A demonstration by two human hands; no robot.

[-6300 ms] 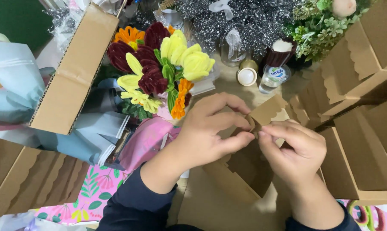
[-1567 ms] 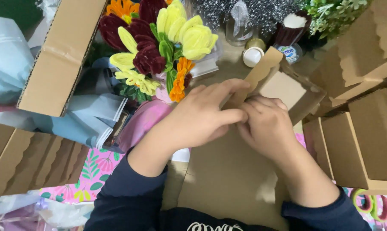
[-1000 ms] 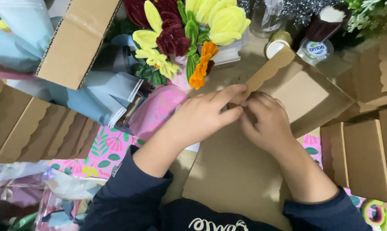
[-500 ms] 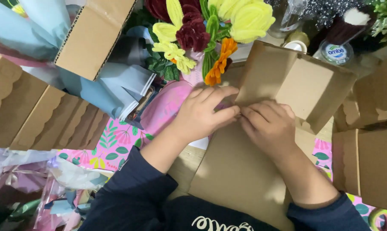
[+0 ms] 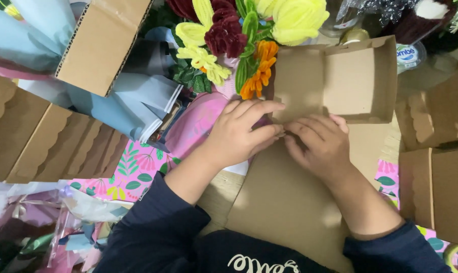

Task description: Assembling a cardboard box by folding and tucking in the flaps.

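Note:
A brown cardboard box [image 5: 340, 81] lies open in front of me, its shallow tray half raised at the back and its flat panel stretching toward my body. My left hand [image 5: 241, 131] presses on the fold at the tray's near left corner, fingers pinching the cardboard edge. My right hand [image 5: 320, 144] lies beside it, fingertips pushing down on the same fold line. The two hands nearly touch. Both wrists come out of dark blue sleeves.
A bouquet of yellow, maroon and orange flowers [image 5: 239, 35] stands just behind the box. Folded scalloped cardboard boxes [image 5: 42, 136] are stacked at the left, more boxes [image 5: 436, 187] at the right. Blue wrapping paper [image 5: 122, 101], a corrugated box [image 5: 102, 43] and floral paper [image 5: 133, 172] crowd the left.
The flat cardboard piece has been unfolded into an open box with a raised tray. My hands have moved from its upper flap down onto the centre fold. The camera has tilted closer.

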